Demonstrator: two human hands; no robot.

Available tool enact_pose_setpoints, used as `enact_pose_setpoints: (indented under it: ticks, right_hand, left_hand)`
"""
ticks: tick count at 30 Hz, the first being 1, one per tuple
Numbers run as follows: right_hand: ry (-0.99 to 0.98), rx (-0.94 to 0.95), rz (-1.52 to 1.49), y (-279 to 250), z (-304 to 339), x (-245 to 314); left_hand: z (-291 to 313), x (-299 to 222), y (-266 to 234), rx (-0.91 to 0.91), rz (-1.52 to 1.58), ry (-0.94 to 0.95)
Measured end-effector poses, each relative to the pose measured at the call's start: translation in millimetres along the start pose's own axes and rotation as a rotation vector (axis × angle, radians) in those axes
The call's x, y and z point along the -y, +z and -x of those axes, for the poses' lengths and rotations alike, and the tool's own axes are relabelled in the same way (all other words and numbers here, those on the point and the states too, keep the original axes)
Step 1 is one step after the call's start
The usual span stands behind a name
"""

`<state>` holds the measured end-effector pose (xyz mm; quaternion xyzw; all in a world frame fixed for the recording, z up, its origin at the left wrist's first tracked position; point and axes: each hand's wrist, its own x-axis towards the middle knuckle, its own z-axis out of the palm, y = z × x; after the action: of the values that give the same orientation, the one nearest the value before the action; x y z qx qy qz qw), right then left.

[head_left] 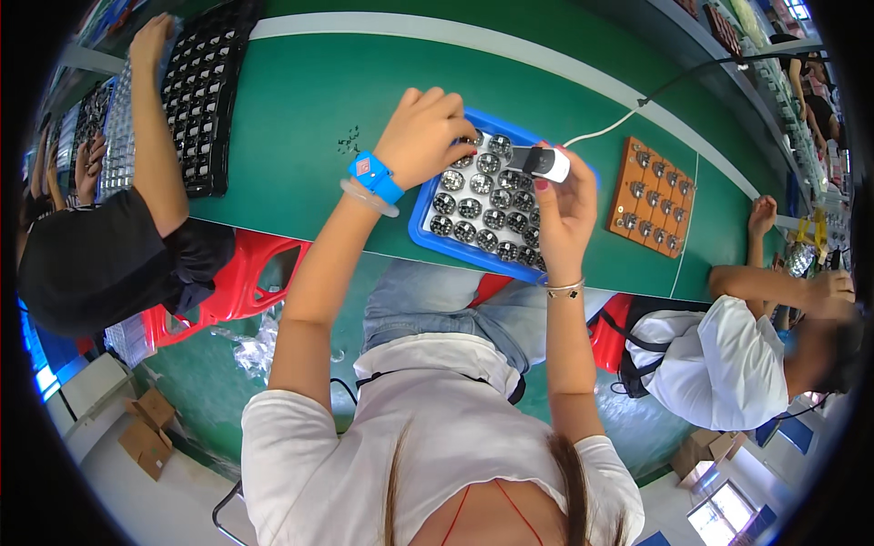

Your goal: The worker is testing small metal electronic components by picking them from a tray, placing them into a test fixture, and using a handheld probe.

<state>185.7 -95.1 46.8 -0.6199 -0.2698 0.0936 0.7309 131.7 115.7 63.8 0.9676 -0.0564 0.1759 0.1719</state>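
A blue tray with a white insert lies before me on the green table, holding rows of small round black parts with shiny centres. Over its far left corner, my left hand bends its fingers together among the parts. Whatever the fingertips pinch is hidden. My right hand grips a small white-and-black handheld device above the tray's right side. Its greyish end points left toward the parts; its exact kind cannot be made out. To the left of my left hand lie several tiny black pieces.
A white cable runs from beside the device to the back right. Right of the tray stands an orange-brown block with rows of metal fittings. Black compartment trays stand at the left. Co-workers sit on both sides, one in a black sleeve, one in white.
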Motion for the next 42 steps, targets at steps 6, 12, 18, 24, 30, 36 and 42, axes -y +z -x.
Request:
enact_pose_setpoints:
  ticks: [6, 12, 18, 24, 30, 36, 42]
  right_hand:
    - [0.002, 0.097, 0.098, 5.8, -3.0, -7.3]
    - [0.008, 0.119, 0.06, 9.8, -3.9, 1.3]
    - [-0.012, 0.143, 0.131, 8.0, -2.6, -3.5]
    - [-0.009, 0.15, 0.125, 6.9, 0.5, -0.3]
    - [0.001, 0.138, 0.04, 6.6, 0.5, 4.0]
    - [-0.007, 0.123, 0.023, -1.8, 0.6, 0.3]
    - [-0.133, -0.448, 0.041, -51.7, 4.9, 6.3]
  left_hand:
    - [0.6, -22.7, -10.7, -0.11, 0.083, 0.084]
    - [-1.0, -31.1, -21.0, -0.149, 0.047, 0.127]
    - [2.3, -33.9, -23.3, -0.148, 0.011, 0.096]
    - [5.3, -36.8, -26.7, -0.136, 0.023, 0.114]
    - [6.0, -38.7, -29.3, -0.125, 0.026, 0.075]
    - [-1.0, -41.7, -28.0, -0.112, 0.026, 0.072]
    - [9.5, -13.8, -11.2, -0.032, -0.073, -0.051]
